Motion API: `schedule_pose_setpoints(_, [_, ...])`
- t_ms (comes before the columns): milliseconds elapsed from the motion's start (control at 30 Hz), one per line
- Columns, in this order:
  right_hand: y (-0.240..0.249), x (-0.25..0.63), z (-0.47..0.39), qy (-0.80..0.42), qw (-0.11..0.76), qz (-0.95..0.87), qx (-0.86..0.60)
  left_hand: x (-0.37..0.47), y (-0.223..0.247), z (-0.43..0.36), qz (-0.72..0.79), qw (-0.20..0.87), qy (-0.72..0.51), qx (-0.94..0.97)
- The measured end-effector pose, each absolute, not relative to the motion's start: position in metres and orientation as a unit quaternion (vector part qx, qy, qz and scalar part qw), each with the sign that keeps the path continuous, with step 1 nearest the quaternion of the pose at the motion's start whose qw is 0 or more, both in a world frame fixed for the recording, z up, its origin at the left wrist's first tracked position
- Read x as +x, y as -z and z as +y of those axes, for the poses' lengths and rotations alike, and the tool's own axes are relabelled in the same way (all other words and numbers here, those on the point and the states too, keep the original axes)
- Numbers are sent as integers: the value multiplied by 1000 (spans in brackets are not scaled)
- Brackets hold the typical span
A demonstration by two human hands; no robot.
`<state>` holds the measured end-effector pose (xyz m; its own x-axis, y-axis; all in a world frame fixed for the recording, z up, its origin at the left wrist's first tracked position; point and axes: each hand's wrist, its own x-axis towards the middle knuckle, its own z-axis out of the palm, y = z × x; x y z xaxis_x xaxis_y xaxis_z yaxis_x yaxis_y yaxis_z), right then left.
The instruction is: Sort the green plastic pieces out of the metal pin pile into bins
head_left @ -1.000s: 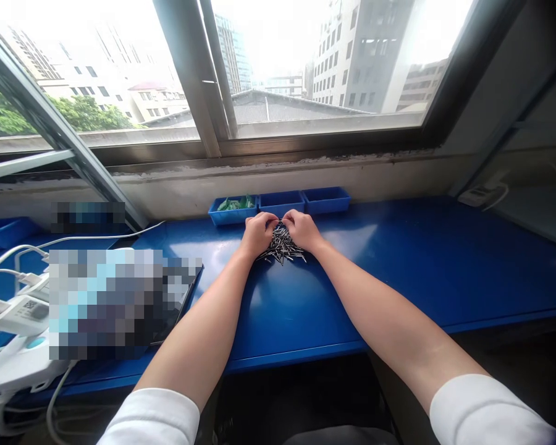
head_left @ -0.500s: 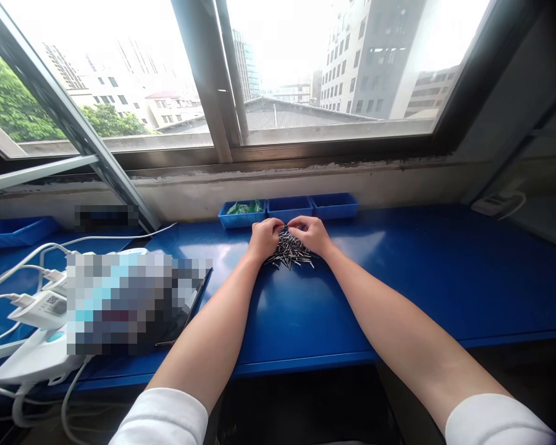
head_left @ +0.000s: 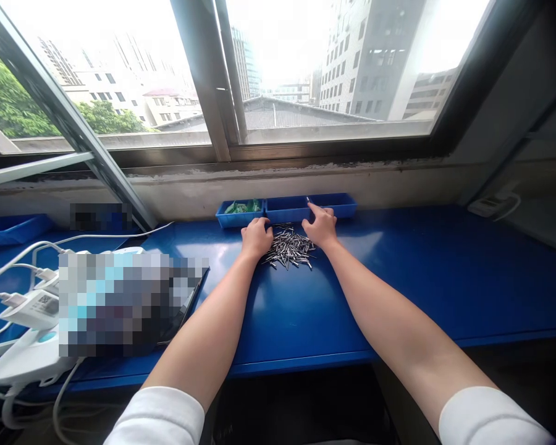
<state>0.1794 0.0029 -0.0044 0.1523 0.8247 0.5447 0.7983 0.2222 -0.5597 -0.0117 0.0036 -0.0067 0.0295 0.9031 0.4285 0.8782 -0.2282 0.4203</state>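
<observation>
A loose heap of thin, shiny metal pins (head_left: 290,248), looking like rivets or screws, lies on the blue tabletop (head_left: 301,321). My left hand (head_left: 256,238) is at the heap's left edge, thumb and forefinger a little apart; no held piece shows. Beyond the heap's right side, my right hand (head_left: 322,225) reaches to the front of the blue bins, forefinger stretched out and thumb spread from it. A small bright piece shows at that fingertip, by the wall between the middle bin (head_left: 285,213) and the right bin (head_left: 345,209); whether it touches the finger I cannot tell.
The left bin (head_left: 227,219) holds green crumpled material (head_left: 242,207). At left are a white power strip (head_left: 21,364) with chargers and cables, a blurred-out object (head_left: 115,303) and a blue tray (head_left: 16,230). A metal post (head_left: 106,170) stands before the window.
My hands, together above the heap before, have separated. The right has moved forward to the bins with its forefinger stretched out; the left has shifted slightly left. More of the heap shows.
</observation>
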Motion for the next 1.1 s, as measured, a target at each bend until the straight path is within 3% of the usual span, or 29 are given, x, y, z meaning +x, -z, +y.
schedule_pose_setpoints(400, [3,192,10,-4,340,-642,-687,-13,4,5,660,18,-259,705])
schedule_pose_setpoints(733, [10,197,19,-34,360,-649,-669,-22,7,10,640,92,-239,725])
schedule_pose_setpoints(1100, [16,193,21,-52,364,-656,-659,-19,11,7,570,93,-254,776])
